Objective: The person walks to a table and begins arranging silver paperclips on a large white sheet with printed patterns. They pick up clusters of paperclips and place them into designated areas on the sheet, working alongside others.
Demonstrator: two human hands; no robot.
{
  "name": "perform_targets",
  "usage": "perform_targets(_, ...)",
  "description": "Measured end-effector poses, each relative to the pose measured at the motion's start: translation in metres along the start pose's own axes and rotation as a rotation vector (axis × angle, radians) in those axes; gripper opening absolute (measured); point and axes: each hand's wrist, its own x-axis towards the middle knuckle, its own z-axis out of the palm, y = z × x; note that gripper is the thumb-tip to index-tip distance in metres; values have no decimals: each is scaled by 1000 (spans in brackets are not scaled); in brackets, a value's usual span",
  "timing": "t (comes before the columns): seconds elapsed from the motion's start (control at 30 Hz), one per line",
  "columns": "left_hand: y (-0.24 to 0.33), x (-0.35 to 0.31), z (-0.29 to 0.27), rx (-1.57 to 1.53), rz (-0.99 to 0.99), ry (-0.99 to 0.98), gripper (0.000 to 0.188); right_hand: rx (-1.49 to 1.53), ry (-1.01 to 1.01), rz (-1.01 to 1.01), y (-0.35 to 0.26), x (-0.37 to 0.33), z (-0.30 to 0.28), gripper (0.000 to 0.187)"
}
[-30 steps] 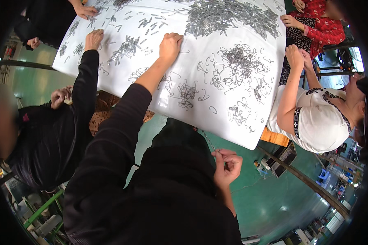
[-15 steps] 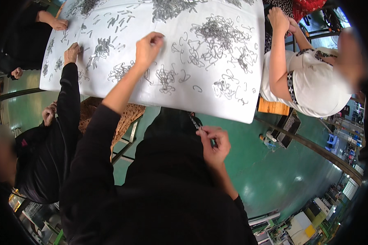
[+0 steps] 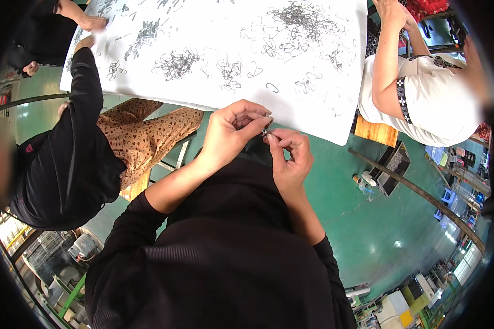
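Observation:
Just past the table's near edge, my hands meet in front of my body. My left hand (image 3: 233, 131) is closed in a pinch on a small metal piece at its fingertips, too small to make out in full. Touching or almost touching it, my right hand (image 3: 292, 159) pinches a short metal chain (image 3: 267, 130), mostly covered by fingers. Closest on the white table (image 3: 307, 118) lies a single C-shaped wire hook (image 3: 271, 88). Behind it are a small heap of wire hooks (image 3: 229, 69) and a denser tangle (image 3: 178, 63).
A large hook pile (image 3: 302, 22) and grey strips (image 3: 145, 35) lie farther back. A co-worker in black (image 3: 66, 159) sits at left, a person in white (image 3: 422, 98) at right. More hands reach in at the far left. A black crate (image 3: 392, 167) stands on the green floor.
My left hand has come back from over the table to meet my right hand, which has moved little. The view has shifted, and the co-worker at left has moved an arm.

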Motion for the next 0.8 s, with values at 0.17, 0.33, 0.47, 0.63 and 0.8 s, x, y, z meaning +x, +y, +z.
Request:
perform_targets(0.17, -3, -4, 7, 156, 122, 64, 13, -69, 5, -27, 3, 0, -4, 21)
perform_targets(0.33, -11, 1, 9, 346, 335, 87, 12, -207, 7, -123, 11, 5, -5, 19)
perform_targets(0.47, -15, 6, 7, 383, 325, 67, 14, -202, 28, -104, 16, 10, -8, 18)
perform_targets(0.63, -20, 15, -1, 387, 320, 2, 17, -453, 64, 16, 50, 70, -36, 11)
perform_targets(0.8, -22, 22, -7, 395, 310, -46, 19, -817, -4, 125, 126, 196, -56, 11)
